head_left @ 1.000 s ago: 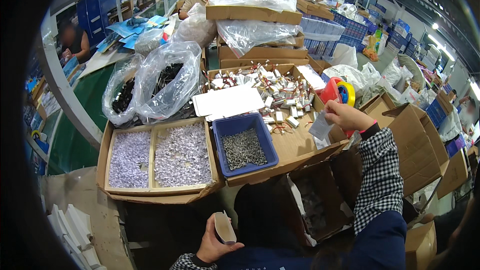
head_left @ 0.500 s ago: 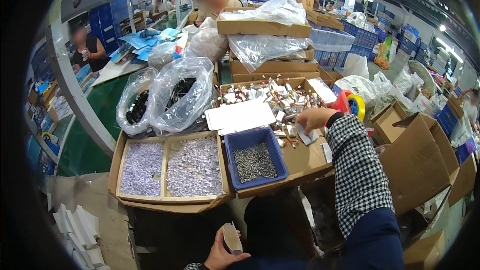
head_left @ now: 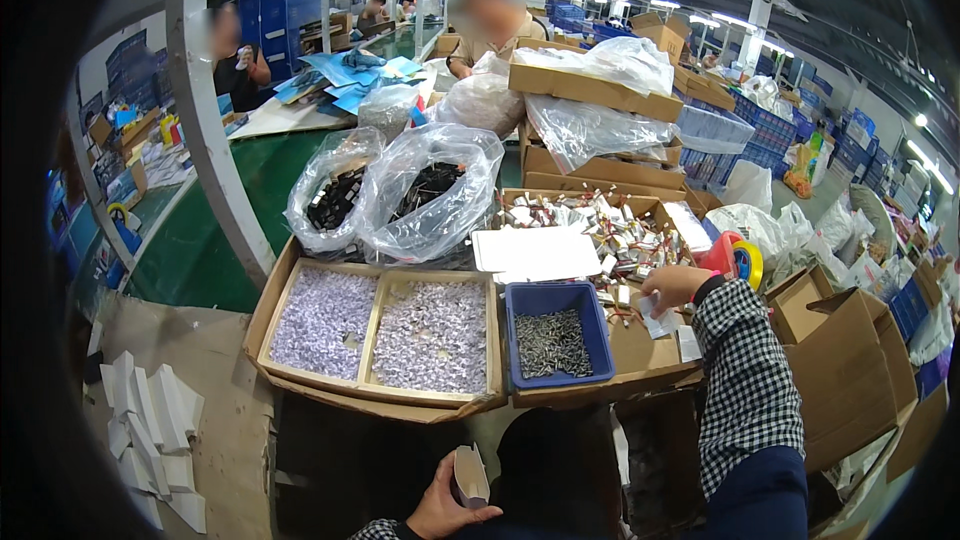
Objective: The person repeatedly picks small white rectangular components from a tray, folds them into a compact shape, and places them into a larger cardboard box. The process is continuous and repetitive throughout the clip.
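Workshop: long hall of benches, stacked cartons and bagged stock; other people sit at twelve o'clock.
Cardboard trays [head_left: 262, 312]: two side by side at nine o'clock of the bin, filled with pale small pieces.
Plastic bags [head_left: 425, 190]: two, holding dark parts, at twelve o'clock of the trays.
Blue bin [head_left: 556, 300]: one, holding small grey metal parts.
Right hand [head_left: 674, 287]: reaching into loose small parts at three o'clock of the bin; whether it grips one cannot be told.
Left hand [head_left: 447, 506]: at six o'clock, clasping one small open carton [head_left: 470, 476].
Handling: carton likely light and crushable; hold it by the side walls.
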`<state>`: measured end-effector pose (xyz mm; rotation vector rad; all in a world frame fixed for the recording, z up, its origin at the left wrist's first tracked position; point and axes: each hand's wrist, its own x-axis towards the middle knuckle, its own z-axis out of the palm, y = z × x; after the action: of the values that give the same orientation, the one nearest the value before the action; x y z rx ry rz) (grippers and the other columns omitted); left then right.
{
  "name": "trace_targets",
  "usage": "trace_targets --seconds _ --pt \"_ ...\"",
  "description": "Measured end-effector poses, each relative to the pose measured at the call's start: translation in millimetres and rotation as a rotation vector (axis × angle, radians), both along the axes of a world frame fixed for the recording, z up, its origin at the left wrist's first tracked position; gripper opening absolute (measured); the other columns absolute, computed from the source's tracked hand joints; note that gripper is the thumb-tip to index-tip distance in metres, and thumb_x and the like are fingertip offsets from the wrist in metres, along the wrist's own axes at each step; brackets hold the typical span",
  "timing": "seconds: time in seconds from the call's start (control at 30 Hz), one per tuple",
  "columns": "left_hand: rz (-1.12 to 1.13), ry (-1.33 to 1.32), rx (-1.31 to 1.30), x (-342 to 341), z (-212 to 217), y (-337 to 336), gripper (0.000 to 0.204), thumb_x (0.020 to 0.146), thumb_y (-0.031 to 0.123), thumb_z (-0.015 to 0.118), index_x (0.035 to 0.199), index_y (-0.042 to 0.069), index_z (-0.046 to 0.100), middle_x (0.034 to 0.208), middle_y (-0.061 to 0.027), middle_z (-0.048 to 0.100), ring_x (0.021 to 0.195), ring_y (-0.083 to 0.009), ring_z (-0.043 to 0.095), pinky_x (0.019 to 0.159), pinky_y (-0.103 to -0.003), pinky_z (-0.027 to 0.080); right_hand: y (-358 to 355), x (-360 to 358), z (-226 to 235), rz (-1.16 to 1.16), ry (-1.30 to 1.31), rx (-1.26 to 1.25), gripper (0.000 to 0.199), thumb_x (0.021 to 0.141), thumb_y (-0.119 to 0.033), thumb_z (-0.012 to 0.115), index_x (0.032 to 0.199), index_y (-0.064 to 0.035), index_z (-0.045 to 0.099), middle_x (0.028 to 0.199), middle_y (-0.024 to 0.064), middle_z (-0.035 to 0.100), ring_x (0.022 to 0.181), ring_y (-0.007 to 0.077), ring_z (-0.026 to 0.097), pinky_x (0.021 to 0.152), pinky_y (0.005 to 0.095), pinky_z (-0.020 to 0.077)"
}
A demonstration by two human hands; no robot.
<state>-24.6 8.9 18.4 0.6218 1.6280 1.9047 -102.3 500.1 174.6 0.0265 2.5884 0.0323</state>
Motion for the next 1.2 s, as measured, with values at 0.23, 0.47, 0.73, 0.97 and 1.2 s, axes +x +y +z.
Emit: trace_targets --seconds 0.23,0.47,0.73,0.97,1.2 --pt "0.038 0.109 0.005 1 -3 -7 0.105 0.066 0.019 0.086 0.145 0.004 0.018 0.124 -0.0117 0.049 0.111 -0.0217 0.051 0.095 -0.036 0.043 -8 10 7 -0.071 0.048 -0.005 0.042 0.072 -0.025 0.076 0.109 -0.0083 0.064 0.099 0.0142 0.067 0.096 0.0322 0.062 0.081 0.041 0.0477" --pt "-0.023 0.021 -0.091 -4 -2 -14 0.109 0.061 0.028 0.09 0.141 0.005 0.019 0.118 -0.0099 0.049 0.111 -0.0192 0.051 0.094 -0.035 0.046 -9 22 -5 -0.04 0.397 -0.18 0.037 0.068 -0.015 0.078 0.101 -0.006 0.064 0.097 0.0162 0.064 0.096 0.0336 0.058 0.086 0.0386 0.0467" --pt "-0.033 0.015 -0.106 -3 -1 -12 0.109 0.061 0.026 0.09 0.142 0.006 0.019 0.119 -0.01 0.049 0.111 -0.019 0.051 0.095 -0.035 0.046 -22 25 -6 -0.225 0.408 -0.118 0.046 0.064 -0.023 0.08 0.101 -0.0051 0.06 0.097 0.0168 0.066 0.093 0.0324 0.062 0.082 0.0381 0.0489" --pt "-0.014 -0.001 -0.079 0 -2 -14 0.109 0.061 0.024 0.09 0.142 0.006 0.019 0.119 -0.0099 0.048 0.111 -0.0187 0.051 0.094 -0.034 0.046 -37 17 -8 -0.099 0.379 0.069 0.044 0.066 -0.019 0.071 0.109 -0.0095 0.067 0.096 0.0176 0.068 0.089 0.0336 0.065 0.082 0.0389 0.0513" --pt "-0.014 -0.019 -0.063 1 3 -15 0.108 0.061 0.025 0.09 0.141 0.005 0.02 0.118 -0.0091 0.048 0.111 -0.018 0.05 0.094 -0.034 0.046 -45 20 7 -0.155 0.387 0.082 0.036 0.067 -0.024 0.068 0.1 -0.0122 0.071 0.091 0.0156 0.069 0.086 0.0319 0.065 0.079 0.0409 0.0513"
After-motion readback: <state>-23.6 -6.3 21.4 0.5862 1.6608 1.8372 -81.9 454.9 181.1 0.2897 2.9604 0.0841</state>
